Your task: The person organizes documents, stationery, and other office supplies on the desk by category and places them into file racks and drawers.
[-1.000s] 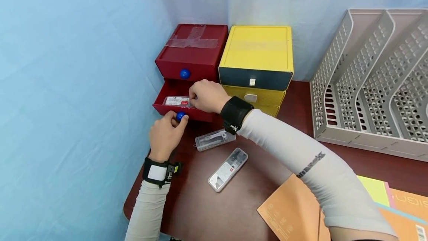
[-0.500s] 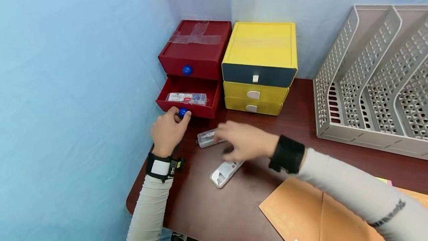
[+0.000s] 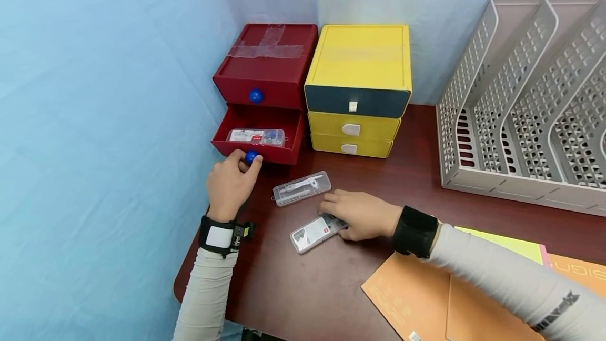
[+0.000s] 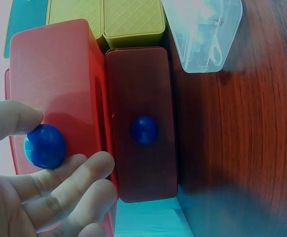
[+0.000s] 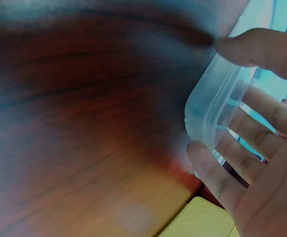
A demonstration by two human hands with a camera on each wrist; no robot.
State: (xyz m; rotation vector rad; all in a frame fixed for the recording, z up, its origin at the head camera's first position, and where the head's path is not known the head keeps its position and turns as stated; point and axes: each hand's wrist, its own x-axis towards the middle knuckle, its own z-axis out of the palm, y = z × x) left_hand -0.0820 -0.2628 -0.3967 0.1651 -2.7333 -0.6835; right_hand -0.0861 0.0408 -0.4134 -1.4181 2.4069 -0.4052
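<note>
My left hand (image 3: 231, 186) pinches the blue knob (image 3: 251, 157) of the pulled-out lower drawer (image 3: 279, 157) in the red cabinet. Thumb and fingers sit around that knob (image 4: 44, 146) in the left wrist view. Inside the drawer lies a clear plastic case (image 3: 255, 136) with a white and red label. My right hand (image 3: 362, 214) grips the right end of a second labelled clear case (image 3: 312, 233) on the table, thumb and fingers at its edges in the right wrist view. Just behind lies a third clear case (image 3: 302, 188), with a drawing compass inside.
A yellow drawer unit (image 3: 358, 57) stands right of the red cabinet (image 3: 265, 67). A grey perforated file rack (image 3: 521, 188) fills the back right. Orange booklets (image 3: 416, 299) lie at the front right, partly under my right forearm. Blue cloth (image 3: 104, 120) hangs along the left side.
My right hand has left the drawer, where the case now lies, and come forward right to grip the near case, which has turned slightly. My left hand stays on the knob.
</note>
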